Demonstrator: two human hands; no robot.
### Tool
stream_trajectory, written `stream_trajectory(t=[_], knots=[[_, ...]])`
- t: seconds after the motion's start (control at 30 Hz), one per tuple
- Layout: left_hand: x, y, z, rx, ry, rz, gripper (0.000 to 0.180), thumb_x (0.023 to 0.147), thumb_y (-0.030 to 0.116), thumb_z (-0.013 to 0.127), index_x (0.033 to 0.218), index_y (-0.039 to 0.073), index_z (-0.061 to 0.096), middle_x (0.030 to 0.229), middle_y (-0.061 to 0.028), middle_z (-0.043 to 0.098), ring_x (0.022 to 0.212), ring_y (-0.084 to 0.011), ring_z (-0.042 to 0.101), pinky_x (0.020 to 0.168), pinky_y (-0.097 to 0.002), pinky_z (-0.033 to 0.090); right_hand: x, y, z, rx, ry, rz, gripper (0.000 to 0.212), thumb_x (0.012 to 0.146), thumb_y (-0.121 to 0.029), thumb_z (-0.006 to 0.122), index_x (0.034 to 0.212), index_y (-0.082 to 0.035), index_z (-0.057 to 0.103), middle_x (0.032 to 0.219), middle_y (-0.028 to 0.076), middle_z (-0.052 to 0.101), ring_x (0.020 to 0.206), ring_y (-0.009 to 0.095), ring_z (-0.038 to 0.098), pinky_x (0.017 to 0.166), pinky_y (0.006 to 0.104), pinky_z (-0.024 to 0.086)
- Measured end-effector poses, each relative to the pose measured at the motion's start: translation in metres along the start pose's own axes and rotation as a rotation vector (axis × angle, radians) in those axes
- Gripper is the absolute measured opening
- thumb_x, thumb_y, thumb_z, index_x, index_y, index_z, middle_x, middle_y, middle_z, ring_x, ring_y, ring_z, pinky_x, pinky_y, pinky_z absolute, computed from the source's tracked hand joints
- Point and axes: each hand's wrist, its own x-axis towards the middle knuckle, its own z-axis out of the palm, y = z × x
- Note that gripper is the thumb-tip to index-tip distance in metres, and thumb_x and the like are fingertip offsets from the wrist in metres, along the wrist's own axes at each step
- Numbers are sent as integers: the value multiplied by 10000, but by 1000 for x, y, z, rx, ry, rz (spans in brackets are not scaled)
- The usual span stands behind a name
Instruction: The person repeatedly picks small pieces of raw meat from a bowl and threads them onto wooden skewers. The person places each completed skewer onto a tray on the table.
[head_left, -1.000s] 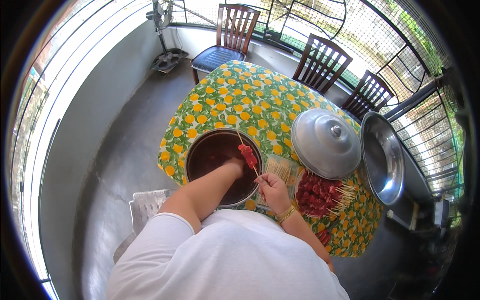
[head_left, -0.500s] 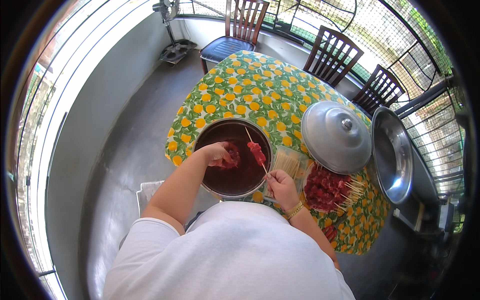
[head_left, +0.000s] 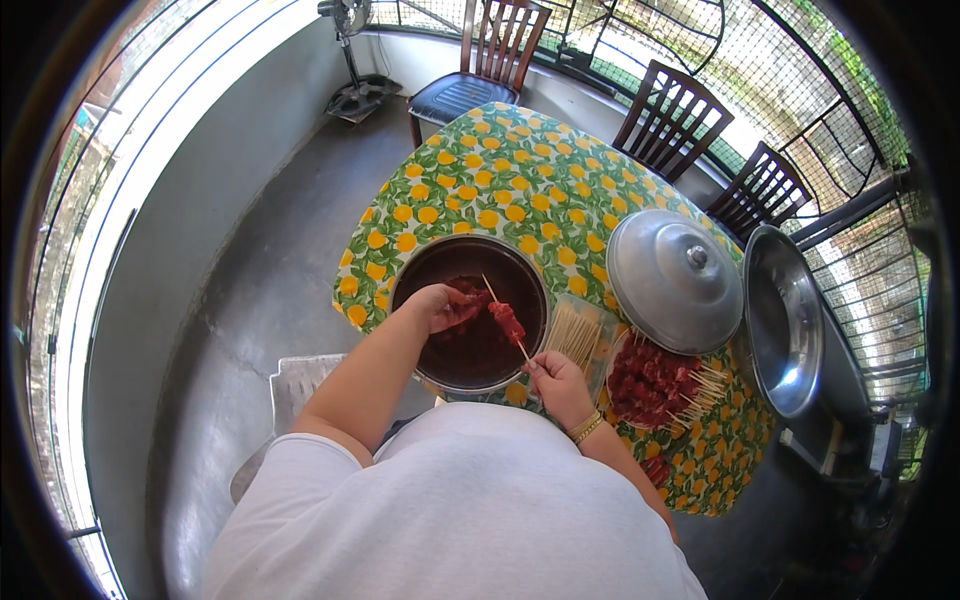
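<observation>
Over a round metal pot point(head_left: 545, 322) with dark red contents, my left hand point(head_left: 440, 306) is closed on a piece of raw red meat point(head_left: 466, 308). My right hand point(head_left: 560, 384) pinches the lower end of a bamboo skewer point(head_left: 524, 350) at the pot's right rim. Red meat point(head_left: 507, 322) is threaded along the skewer's middle, and its bare tip points up and left, close to the meat in my left hand. Right of the pot lies a clear container of loose skewers point(head_left: 574, 336). Beyond it, finished meat skewers point(head_left: 655, 382) are heaped on a plate, their stick ends facing right.
A domed metal lid point(head_left: 674, 282) rests on the lemon-patterned tablecloth point(head_left: 470, 180). A large metal basin point(head_left: 785, 320) leans at the table's right edge. Dark wooden chairs point(head_left: 675, 120) line the far side, with a standing fan point(head_left: 360, 95) at the back left.
My left hand has lifted and moved right with its piece of meat, toward the skewer tip. My right hand and the skewer have shifted slightly left and down.
</observation>
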Motion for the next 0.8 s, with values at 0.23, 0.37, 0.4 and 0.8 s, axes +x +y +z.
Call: stream_trajectory(t=[0.23,0.37,0.4,0.8], knots=[[6,4,-5,866,121,187,266,910,-23,595,1166,45,599,1044,-121,681,867,-224,691,754,-370,590,3,2,-3,-43,50,-28,134,992,-101,548,938,-10,630,688,-19,557,590,58,504,551,221,422],[5,10,-4,925,100,219,262,917,24,612,1174,70,596,1057,-93,693,846,-228,696,734,-357,570,0,2,-5,-18,67,-16,132,986,-102,557,929,-9,632,684,-16,559,585,61,504,550,225,424],[5,12,-2,799,71,189,272,919,32,613,1186,78,590,1066,-86,695,854,-229,695,739,-356,565,1,1,-6,-34,72,-10,132,984,-103,559,927,-8,632,682,-16,559,583,63,505,549,227,426],[-8,7,11,137,-46,250,276,923,-10,613,1187,31,543,1052,-103,661,1049,-301,669,924,-447,553,3,12,-1,-280,54,-56,152,953,-154,611,955,-7,647,702,58,612,636,123,570,612,293,471]])
